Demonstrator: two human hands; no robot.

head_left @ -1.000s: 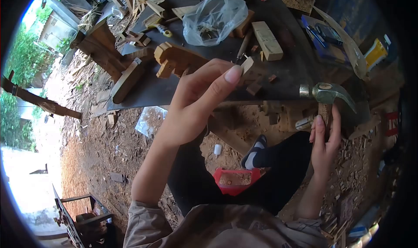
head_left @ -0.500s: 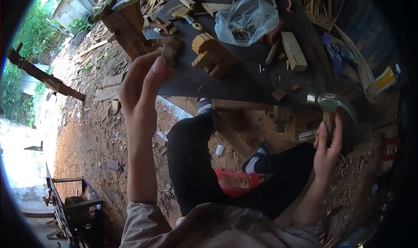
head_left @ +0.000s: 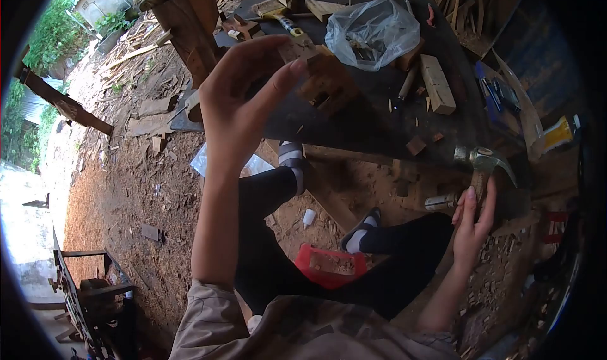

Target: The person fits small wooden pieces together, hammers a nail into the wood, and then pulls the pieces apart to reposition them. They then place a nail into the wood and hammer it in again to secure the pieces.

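Note:
My left hand (head_left: 237, 100) is raised over the left part of the dark table, pinching a small flat wooden piece (head_left: 294, 50) between thumb and fingers. That piece overlaps the top of a notched wooden block (head_left: 332, 85) in this view. On the right, my right hand (head_left: 473, 217) is wrapped around the handle of a claw hammer (head_left: 483, 160), its metal head up near the table's front edge.
On the dark table (head_left: 373, 123) lie a clear plastic bag (head_left: 373, 34) of small items, a pale wooden block (head_left: 437, 85) and a yellow-handled tool (head_left: 288, 24). Pens (head_left: 490, 94) and a yellow tube (head_left: 561, 133) sit at the right. A red plastic stool (head_left: 329, 268) is below.
My left hand has moved right with the small wooden piece, over to the notched block. My right hand still holds the hammer in much the same place. The view has shifted slightly.

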